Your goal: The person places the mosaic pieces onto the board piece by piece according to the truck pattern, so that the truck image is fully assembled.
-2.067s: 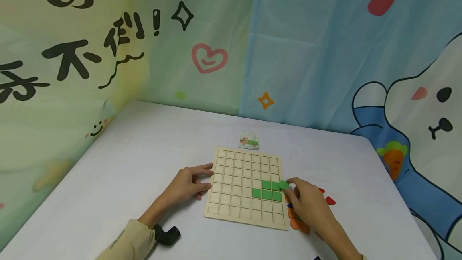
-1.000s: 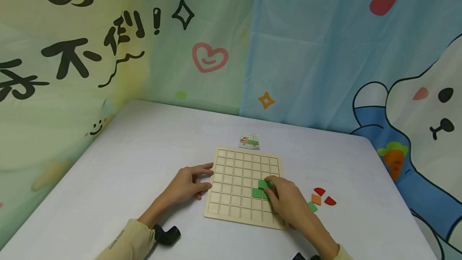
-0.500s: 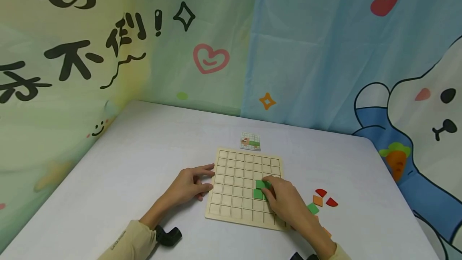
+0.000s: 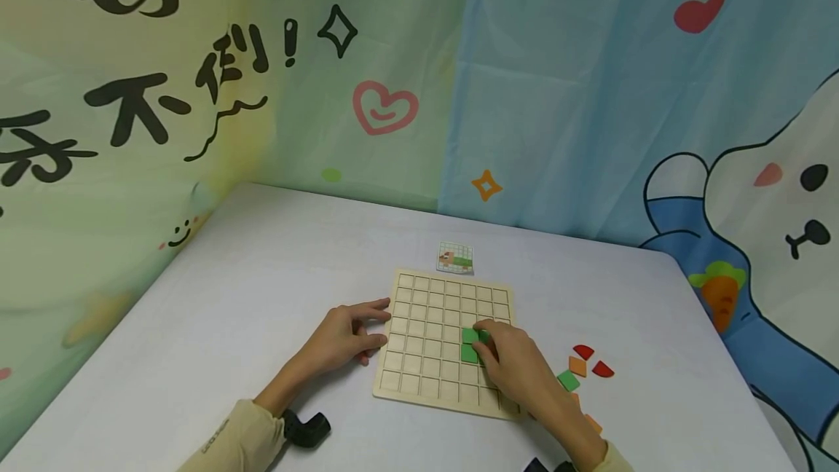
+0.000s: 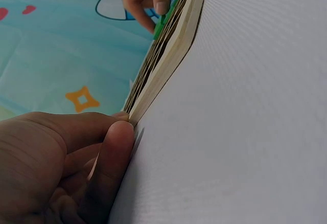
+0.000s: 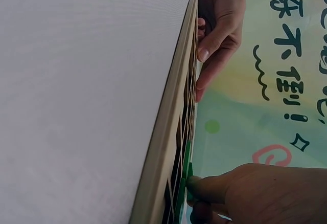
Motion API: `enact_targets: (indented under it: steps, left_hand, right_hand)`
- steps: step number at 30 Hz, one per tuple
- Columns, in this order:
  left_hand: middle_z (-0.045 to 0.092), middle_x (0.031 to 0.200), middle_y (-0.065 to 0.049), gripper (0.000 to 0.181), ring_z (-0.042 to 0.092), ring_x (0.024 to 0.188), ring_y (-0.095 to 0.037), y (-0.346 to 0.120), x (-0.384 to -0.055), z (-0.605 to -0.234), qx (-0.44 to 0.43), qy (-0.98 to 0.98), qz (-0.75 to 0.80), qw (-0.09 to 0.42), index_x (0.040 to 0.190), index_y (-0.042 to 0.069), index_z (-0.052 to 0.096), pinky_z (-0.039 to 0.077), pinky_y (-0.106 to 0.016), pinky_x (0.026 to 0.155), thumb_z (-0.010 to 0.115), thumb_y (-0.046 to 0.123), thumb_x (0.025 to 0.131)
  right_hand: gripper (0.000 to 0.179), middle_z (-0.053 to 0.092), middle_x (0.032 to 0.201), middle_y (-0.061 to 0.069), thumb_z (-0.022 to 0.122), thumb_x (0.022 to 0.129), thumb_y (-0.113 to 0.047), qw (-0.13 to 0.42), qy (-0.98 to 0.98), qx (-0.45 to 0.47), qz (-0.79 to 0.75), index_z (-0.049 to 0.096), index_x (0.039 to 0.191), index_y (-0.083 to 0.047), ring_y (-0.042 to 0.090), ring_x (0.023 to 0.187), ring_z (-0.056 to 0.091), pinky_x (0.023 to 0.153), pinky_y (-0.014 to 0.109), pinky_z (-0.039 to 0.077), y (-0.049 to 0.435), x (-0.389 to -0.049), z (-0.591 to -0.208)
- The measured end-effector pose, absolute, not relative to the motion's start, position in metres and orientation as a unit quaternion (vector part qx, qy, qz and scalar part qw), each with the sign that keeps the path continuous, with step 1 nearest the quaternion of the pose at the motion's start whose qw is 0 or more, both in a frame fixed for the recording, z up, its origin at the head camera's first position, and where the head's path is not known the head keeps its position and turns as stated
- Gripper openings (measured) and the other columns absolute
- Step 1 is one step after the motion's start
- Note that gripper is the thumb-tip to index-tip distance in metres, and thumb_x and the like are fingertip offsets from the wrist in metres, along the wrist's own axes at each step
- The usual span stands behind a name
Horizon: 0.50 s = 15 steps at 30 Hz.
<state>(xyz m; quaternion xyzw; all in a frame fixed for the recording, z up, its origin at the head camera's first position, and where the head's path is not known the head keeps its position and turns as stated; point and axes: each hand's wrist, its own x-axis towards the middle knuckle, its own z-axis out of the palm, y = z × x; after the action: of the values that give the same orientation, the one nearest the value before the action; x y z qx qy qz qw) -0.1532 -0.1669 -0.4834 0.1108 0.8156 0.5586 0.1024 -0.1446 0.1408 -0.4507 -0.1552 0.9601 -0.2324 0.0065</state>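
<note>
A pale wooden grid board [image 4: 419, 366] lies on the white table. My left hand [image 4: 341, 335] touches its left edge with fingertips and thumb, also visible in the left wrist view. My right hand [image 4: 518, 363] is over the board's right half. It pinches a green square tile [image 4: 468, 335] at a grid cell, just above another green tile [image 4: 469, 353] lying in the grid. Other green tiles on the board are mostly hidden under the right hand. In the right wrist view the fingers meet at the green tile [image 6: 190, 170], low over the board.
Right of the board lie two red rounded pieces [image 4: 603, 368], an orange tile [image 4: 577, 366], a loose green tile [image 4: 568, 380] and orange pieces partly behind the right forearm. A small picture card [image 4: 455, 258] is beyond the board's far edge. Printed curtains stand behind the table.
My right hand has moved left from the board's right edge with the green tile and brought it over the grid; lately it shifts slightly left and settles. My left hand stays at the edge.
</note>
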Motion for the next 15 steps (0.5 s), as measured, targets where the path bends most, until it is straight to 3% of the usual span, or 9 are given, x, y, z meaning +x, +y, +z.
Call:
enact_targets:
  steps: [15]
  left_hand:
    - [0.056,0.160,-0.008,0.044,0.063,0.055,-0.013,-0.1666,-0.1535,-0.4847,0.110,0.819,0.555,0.098,0.134,0.000,0.071,0.058,-0.026,0.050,0.080,0.004,0.091]
  right_hand:
    - [0.023,0.070,0.086,-0.003,0.075,0.100,-0.016,0.009,0.959,-0.157,-0.234,0.073,0.122,-0.009,0.006,0.068,0.053,0.062,0.023,0.047,0.1397,-0.1456,-0.4509]
